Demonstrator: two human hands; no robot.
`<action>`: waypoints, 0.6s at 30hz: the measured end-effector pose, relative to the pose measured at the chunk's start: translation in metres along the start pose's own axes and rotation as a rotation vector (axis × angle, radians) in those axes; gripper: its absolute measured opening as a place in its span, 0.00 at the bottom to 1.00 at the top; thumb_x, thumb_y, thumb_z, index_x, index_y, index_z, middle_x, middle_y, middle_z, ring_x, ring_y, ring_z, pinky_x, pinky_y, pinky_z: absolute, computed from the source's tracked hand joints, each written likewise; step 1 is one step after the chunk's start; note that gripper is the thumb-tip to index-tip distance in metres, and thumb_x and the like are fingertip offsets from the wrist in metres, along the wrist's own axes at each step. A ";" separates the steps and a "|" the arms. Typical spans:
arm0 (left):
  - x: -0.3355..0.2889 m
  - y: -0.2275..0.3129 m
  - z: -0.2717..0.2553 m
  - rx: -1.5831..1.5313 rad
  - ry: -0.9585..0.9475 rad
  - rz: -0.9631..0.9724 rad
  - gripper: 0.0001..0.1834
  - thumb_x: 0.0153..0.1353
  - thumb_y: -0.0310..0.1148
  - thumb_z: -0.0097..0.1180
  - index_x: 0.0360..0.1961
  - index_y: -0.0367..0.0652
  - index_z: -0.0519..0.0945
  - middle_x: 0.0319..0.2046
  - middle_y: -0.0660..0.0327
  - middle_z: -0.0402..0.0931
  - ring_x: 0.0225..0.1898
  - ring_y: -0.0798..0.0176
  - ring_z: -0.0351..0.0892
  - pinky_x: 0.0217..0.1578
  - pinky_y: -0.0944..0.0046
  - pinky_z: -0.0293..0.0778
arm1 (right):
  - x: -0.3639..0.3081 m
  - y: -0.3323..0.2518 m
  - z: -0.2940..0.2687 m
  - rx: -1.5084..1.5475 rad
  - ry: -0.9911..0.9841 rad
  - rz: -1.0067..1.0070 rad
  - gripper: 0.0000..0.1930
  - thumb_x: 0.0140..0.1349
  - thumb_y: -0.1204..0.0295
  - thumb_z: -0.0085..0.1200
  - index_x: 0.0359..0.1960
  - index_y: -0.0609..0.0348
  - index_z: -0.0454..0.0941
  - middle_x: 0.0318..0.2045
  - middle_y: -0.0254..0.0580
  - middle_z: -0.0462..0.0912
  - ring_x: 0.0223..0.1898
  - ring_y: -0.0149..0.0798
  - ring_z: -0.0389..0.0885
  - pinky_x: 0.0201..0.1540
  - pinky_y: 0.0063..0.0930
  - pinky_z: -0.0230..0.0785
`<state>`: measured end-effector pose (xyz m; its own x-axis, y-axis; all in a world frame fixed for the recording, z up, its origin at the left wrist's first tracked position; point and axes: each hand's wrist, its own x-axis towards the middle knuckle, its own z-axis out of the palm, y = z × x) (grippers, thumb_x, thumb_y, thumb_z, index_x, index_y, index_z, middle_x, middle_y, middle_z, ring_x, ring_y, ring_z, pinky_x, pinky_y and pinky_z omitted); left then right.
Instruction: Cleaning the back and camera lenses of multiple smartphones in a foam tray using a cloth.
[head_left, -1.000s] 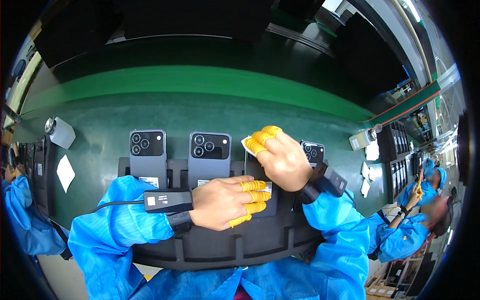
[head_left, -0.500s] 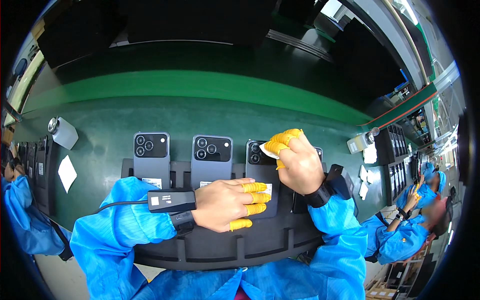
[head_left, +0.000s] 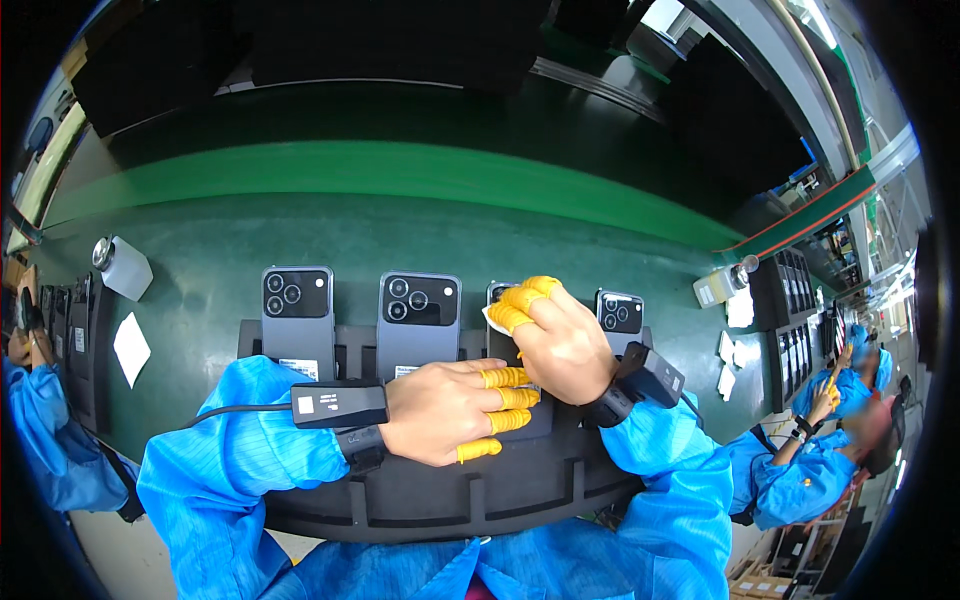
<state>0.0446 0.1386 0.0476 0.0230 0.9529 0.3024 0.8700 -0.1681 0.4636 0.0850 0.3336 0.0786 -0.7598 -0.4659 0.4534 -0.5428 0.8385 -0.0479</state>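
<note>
My right hand (head_left: 568, 345), with yellow finger cots, pinches a small white wiping cloth (head_left: 492, 319) against the camera end of the third smartphone (head_left: 503, 346). That hand covers most of the camera block. My left hand (head_left: 440, 412) lies flat across the lower part of the same phone, its cotted fingers spread. Two more dark blue-grey phones, a first phone (head_left: 298, 333) and a second phone (head_left: 415, 345), lie to the left, camera ends away from me. A fourth phone (head_left: 620, 313) shows beyond my right wrist. All rest on a black slotted tray (head_left: 425, 500).
On the green table (head_left: 420, 222) stand a white bottle (head_left: 125, 268) at left and a yellowish bottle (head_left: 722, 285) at right. White sheets (head_left: 131, 348) lie about. Phone-filled black trays (head_left: 790, 285) stand at right. Other people in blue (head_left: 800, 480) work at both sides.
My right hand has moved left and slightly down with the cloth, over the third phone's cameras. This uncovers the fourth phone. The left hand stays on the phone.
</note>
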 end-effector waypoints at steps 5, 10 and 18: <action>0.000 0.001 -0.001 0.006 0.006 0.000 0.22 0.60 0.43 0.56 0.55 0.48 0.78 0.54 0.58 0.76 0.59 0.56 0.72 0.65 0.55 0.63 | 0.008 0.003 0.003 -0.099 0.030 -0.096 0.17 0.43 0.72 0.55 0.37 0.67 0.80 0.38 0.47 0.78 0.43 0.47 0.77 0.47 0.35 0.74; -0.001 0.000 0.001 0.015 0.041 0.002 0.21 0.60 0.43 0.56 0.53 0.48 0.79 0.56 0.58 0.74 0.60 0.57 0.72 0.65 0.55 0.63 | 0.001 0.014 -0.009 -0.174 -0.029 -0.060 0.20 0.43 0.76 0.55 0.43 0.66 0.81 0.41 0.50 0.79 0.44 0.49 0.78 0.47 0.37 0.74; 0.001 0.000 0.000 0.026 0.036 0.026 0.20 0.61 0.42 0.55 0.53 0.48 0.79 0.58 0.58 0.73 0.60 0.58 0.71 0.65 0.55 0.63 | 0.010 0.011 -0.018 -0.065 0.029 0.081 0.15 0.44 0.78 0.55 0.37 0.63 0.81 0.39 0.48 0.78 0.42 0.48 0.76 0.47 0.36 0.72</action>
<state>0.0445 0.1391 0.0483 0.0285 0.9387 0.3435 0.8819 -0.1854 0.4335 0.0778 0.3435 0.0991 -0.7891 -0.3881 0.4760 -0.4548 0.8901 -0.0283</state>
